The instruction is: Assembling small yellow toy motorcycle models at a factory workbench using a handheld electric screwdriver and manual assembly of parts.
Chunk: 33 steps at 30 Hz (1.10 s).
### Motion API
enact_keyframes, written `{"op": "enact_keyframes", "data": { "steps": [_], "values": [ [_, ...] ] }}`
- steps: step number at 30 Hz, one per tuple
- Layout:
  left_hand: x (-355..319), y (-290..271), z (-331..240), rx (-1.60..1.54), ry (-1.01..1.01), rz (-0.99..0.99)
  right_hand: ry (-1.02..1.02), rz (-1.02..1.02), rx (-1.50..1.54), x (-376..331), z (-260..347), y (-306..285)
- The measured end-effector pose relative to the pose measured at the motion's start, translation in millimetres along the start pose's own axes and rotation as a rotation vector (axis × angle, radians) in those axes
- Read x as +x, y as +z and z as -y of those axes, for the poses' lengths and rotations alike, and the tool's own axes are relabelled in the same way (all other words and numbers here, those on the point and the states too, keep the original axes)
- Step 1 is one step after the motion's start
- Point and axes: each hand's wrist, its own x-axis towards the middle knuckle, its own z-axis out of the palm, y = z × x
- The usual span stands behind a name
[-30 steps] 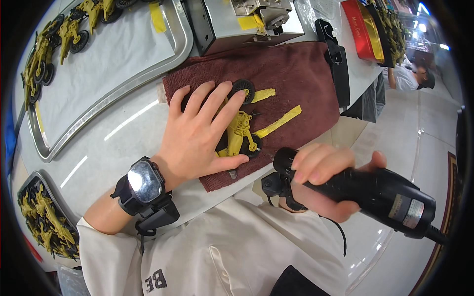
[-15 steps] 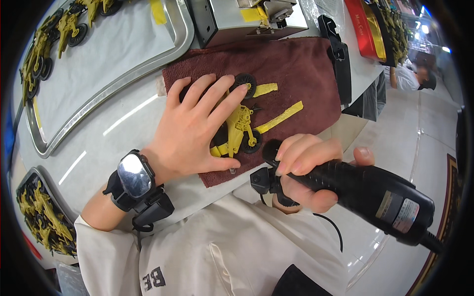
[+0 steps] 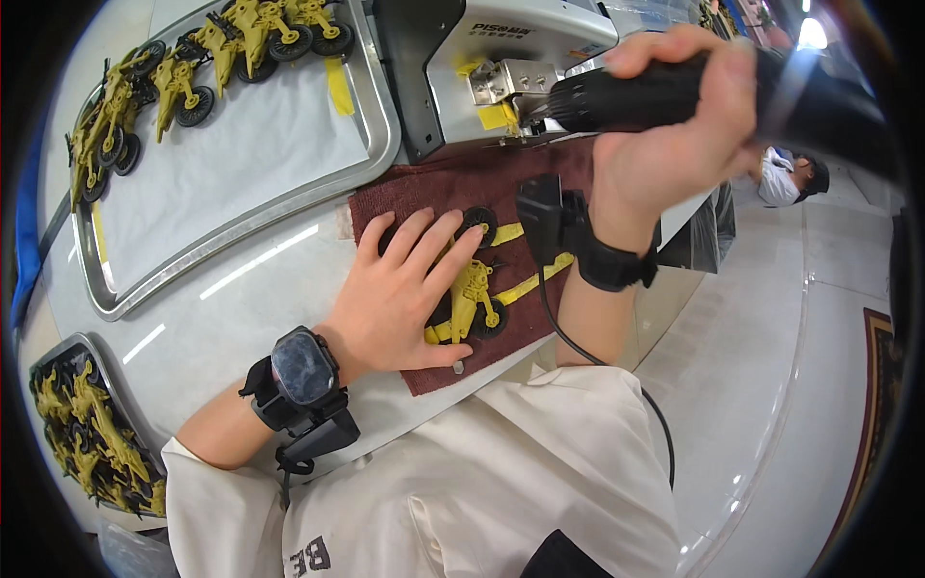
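My left hand lies with spread fingers over a yellow toy motorcycle with black wheels, on a maroon cloth. The palm hides part of the toy. Yellow tape strips run from beside it across the cloth. My right hand is wrapped round a black electric screwdriver, held sideways at the far right. Its tip is at the metal outlet of a silver box-shaped machine, probably a screw feeder. Whether a screw sits on the tip is too small to tell.
A metal tray at the far left holds several yellow motorcycles on white paper. A smaller tray at the near left is heaped with similar yellow parts. A cable hangs from my right wrist. Another person is at the far right.
My right hand has carried the screwdriver from the near right of the cloth up and away to the machine's outlet. My left hand stays spread over the motorcycle; the whole view has shifted slightly.
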Motion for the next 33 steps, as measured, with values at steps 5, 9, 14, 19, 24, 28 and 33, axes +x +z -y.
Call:
{"op": "enact_keyframes", "data": {
  "steps": [5, 9, 14, 19, 24, 28, 33],
  "values": [
    [-3, 0, 2, -0.010, -0.008, -0.009, 0.308, 0.108, 0.081, -20, 19, -9],
    [-2, -1, 0, -0.015, 0.002, -0.015, 0.275, 0.134, 0.376, -82, 67, -30],
    [-3, 1, 3, -0.021, 0.012, -0.042, 0.189, 0.310, 0.456, -127, 93, -53],
    [-5, 3, 2, -0.021, 0.026, -0.053, 0.107, 0.277, 0.524, -137, 98, -49],
    [-3, 4, 1, -0.025, 0.030, -0.042, 0.243, 0.328, 0.475, -146, 87, -49],
    [-2, 7, 4, -0.019, 0.031, -0.054, 0.179, 0.421, 0.469, -146, 77, -49],
    [-13, 3, 12, -0.032, -0.003, -0.086, 0.226, 0.458, 0.602, -143, 72, -35]
  ]
}}
